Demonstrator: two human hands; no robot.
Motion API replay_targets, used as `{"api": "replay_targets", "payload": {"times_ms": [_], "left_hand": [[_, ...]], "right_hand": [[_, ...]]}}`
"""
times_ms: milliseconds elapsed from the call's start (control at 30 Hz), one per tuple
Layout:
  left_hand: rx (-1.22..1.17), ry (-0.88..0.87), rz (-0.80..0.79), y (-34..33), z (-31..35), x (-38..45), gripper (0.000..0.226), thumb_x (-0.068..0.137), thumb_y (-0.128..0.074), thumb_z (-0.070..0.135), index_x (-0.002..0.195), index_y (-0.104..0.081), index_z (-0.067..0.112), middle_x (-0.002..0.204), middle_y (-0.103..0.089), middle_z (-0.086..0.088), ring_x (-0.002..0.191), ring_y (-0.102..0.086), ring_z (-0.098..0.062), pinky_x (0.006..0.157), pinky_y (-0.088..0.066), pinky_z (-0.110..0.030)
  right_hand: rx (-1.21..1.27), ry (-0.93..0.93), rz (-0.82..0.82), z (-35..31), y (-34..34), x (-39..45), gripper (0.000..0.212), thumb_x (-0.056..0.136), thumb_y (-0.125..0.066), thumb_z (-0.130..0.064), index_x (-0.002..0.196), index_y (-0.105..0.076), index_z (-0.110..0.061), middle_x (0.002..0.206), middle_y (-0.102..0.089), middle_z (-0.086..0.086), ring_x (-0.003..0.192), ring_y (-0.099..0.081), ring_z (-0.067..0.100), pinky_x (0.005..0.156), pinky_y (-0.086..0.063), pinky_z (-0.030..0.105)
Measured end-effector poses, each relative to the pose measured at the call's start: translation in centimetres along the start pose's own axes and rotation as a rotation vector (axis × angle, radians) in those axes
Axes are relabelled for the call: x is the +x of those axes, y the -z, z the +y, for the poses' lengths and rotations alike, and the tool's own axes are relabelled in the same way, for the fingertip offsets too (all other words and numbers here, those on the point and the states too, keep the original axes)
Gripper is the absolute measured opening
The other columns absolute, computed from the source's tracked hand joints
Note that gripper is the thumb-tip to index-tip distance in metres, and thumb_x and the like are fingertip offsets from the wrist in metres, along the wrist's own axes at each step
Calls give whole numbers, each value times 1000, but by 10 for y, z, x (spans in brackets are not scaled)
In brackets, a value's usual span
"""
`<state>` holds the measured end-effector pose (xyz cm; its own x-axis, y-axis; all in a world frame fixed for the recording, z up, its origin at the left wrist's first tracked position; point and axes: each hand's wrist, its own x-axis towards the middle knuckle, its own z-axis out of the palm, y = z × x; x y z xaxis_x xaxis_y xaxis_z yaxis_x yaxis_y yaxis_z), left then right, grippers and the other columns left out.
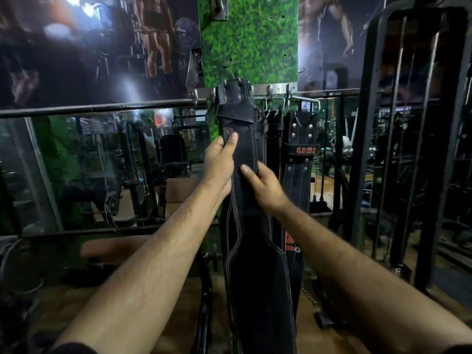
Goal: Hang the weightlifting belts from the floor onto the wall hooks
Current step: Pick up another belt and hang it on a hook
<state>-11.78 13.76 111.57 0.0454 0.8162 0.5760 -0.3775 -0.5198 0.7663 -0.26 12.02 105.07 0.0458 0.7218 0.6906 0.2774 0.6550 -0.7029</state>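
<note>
belt [245, 149] is hung by its top end at hook rail [255, 88], strap down along green panel [250, 42] | left hand [221, 162] is gripping left edge, right hand [263, 183] is pinching right edge | seating on hook is best checked before release, strap is let down straight | USI belt [302, 152] is hung just right

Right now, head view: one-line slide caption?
Both hands, left hand and right hand, grip black belt hanging from hook rail.

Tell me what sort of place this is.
Most likely a gym: black weightlifting belts hang from a hook rail, a padded bench stands below, and bodybuilder posters cover the wall.
</note>
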Motion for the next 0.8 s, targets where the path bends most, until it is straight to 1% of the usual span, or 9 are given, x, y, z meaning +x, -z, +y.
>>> {"api": "replay_targets", "payload": {"times_ms": [67, 133, 200, 300, 333, 433, 500, 600, 800], "left_hand": [[5, -3, 17, 5, 2, 8, 16, 96, -64, 30, 85, -62, 18, 99, -61, -7, 97, -55, -17, 94, -44, -36], [-10, -2, 28, 8, 1, 14, 35, 91, -67, 37, 106, -63, 6, 116, -64, -12, 113, -57, -20, 105, -41, -37], [-9, 27, 42, 11, -2, 11, 62, 89, -69, 39, 129, -54, -5, 140, -58, -18, 135, -50, -27, 119, -34, -45], [-46, 50, 84, 22, -9, 16, 76, 78, -73, 50, 131, -55, -2, 142, -57, -14, 136, -51, -26, 120, -35, -49], [-40, 62, 85, 26, -8, 19, 74, 78, -73, 50, 129, -57, 0, 141, -59, -13, 134, -53, -25, 118, -36, -45], [21, 67, 71, 32, -3, 25, 24, 93, -66, 38, 96, -65, 15, 109, -64, -7, 104, -57, -19, 97, -44, -38], [57, 67, 51, 31, -2, 27, 21, 91, -66, 39, 89, -63, 19, 101, -60, -9, 97, -54, -21, 90, -43, -38], [24, 76, 67, 30, -1, 33, 22, 86, -68, 40, 78, -61, 20, 99, -62, -11, 102, -58, -29, 96, -44, -45], [-26, 120, 129, 35, -6, 38, 15, 93, -67, 27, 92, -64, 12, 98, -68, -12, 102, -61, -29, 95, -48, -44]], "right_hand": [[-44, -83, -74, 23, -4, -20, 36, 98, -60, -41, 107, -68, -7, 105, -75, 13, 99, -72, 30, 91, -57, 51], [-59, -154, -134, 43, -4, -39, 25, 99, -61, -32, 101, -68, -8, 97, -74, 3, 90, -70, 17, 88, -58, 49], [-52, -228, -200, 48, -1, -47, 17, 99, -62, -26, 97, -68, -10, 90, -74, -5, 84, -70, 7, 77, -59, 34], [-241, -322, -386, 50, 9, -52, 21, 93, -70, -27, 76, -59, -22, 70, -63, -10, 63, -60, 1, 61, -48, 21], [-300, -331, -396, 53, 12, -52, 29, 90, -74, -30, 70, -55, -22, 67, -57, -9, 60, -54, 5, 60, -46, 24], [-181, -295, -306, 40, 9, -42, 33, 86, -78, -34, 67, -55, -20, 62, -52, -3, 58, -50, 15, 55, -44, 29], [-21, -217, -237, 17, 1, -25, 25, 89, -76, -25, 73, -61, -14, 59, -58, -7, 53, -54, 9, 51, -45, 21], [88, -178, -233, -2, -6, -13, 10, 92, -69, -3, 83, -70, -8, 68, -71, -9, 61, -67, -2, 57, -52, 14], [134, -331, -241, 44, -13, -39, 17, 92, -69, -3, 76, -69, -8, 65, -73, -5, 58, -67, 3, 55, -55, 18]]}}
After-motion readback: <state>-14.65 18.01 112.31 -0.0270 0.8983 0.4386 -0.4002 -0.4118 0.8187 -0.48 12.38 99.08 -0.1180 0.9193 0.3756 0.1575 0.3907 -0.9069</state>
